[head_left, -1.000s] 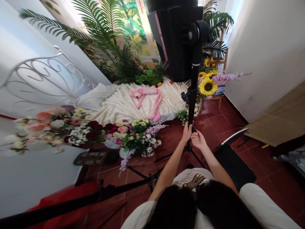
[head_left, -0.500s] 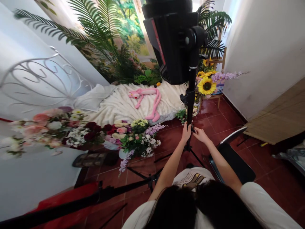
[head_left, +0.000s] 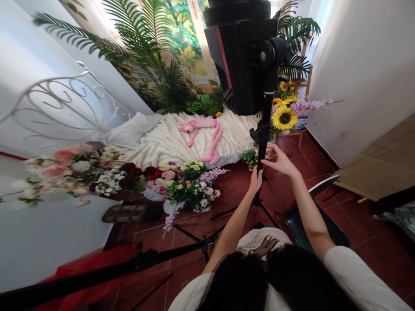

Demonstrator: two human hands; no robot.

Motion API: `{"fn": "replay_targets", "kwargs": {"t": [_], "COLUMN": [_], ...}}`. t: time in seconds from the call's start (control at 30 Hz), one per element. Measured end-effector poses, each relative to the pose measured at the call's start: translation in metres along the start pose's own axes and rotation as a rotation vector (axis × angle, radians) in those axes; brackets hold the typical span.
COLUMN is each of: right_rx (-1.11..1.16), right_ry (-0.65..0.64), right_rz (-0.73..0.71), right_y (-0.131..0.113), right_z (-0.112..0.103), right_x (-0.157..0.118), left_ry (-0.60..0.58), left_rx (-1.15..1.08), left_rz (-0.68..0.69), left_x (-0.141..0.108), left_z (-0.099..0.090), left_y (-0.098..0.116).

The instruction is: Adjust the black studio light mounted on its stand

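Observation:
A black light stand (head_left: 266, 112) rises in front of me, with a large black studio light (head_left: 238, 65) mounted at its top. My left hand (head_left: 256, 179) is wrapped round the lower part of the pole. Just above it, on the right side of the pole, my right hand (head_left: 279, 160) is raised with thumb and fingers apart, near the pole and holding nothing. A clamp knob (head_left: 254, 134) sticks out from the pole higher up. The stand's legs spread on the red tiled floor.
A bed with a cream blanket (head_left: 155, 140) and a pink plush toy (head_left: 212, 142) lies ahead. Flowers (head_left: 186, 185) stand before it, sunflowers (head_left: 284, 117) behind right. A black chair (head_left: 327, 224) is at right; another black pole (head_left: 168, 255) crosses the lower left.
My right hand has come off the low part of the pole, moved up and opened. My left hand stays on the pole. The view has shifted slightly.

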State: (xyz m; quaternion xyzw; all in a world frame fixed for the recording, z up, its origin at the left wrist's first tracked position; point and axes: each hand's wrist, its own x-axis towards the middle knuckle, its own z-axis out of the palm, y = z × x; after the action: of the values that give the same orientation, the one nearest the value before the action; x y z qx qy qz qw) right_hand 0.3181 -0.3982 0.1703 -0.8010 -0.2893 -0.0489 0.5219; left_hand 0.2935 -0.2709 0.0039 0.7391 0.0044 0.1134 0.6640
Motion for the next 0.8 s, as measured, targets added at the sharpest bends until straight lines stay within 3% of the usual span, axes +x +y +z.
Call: {"fn": "replay_targets", "kwargs": {"t": [0.2,0.4,0.57,0.8], "right_rx": [-0.059,-0.075,-0.017,0.034], "right_ry": [0.182,0.211,0.193,0.191], "right_rz": [-0.184,-0.232,-0.174,0.16], "right_y": [-0.024,-0.03,-0.009,0.064], "right_z": [0.011,0.015,0.025,0.08], "right_x": [0.059,0.068,0.053,-0.01], "left_ry": [-0.017,-0.015,-0.01,-0.034], "left_rx": [0.024,0.023,0.057,-0.005], "left_rz": [0.003,0.023,0.053,0.108], "left_x": [0.0,-0.001,-0.001,0.0], "left_z": [-0.001,-0.001,0.0,-0.001], "left_y": [0.0,0.001,0.002,-0.013]}}
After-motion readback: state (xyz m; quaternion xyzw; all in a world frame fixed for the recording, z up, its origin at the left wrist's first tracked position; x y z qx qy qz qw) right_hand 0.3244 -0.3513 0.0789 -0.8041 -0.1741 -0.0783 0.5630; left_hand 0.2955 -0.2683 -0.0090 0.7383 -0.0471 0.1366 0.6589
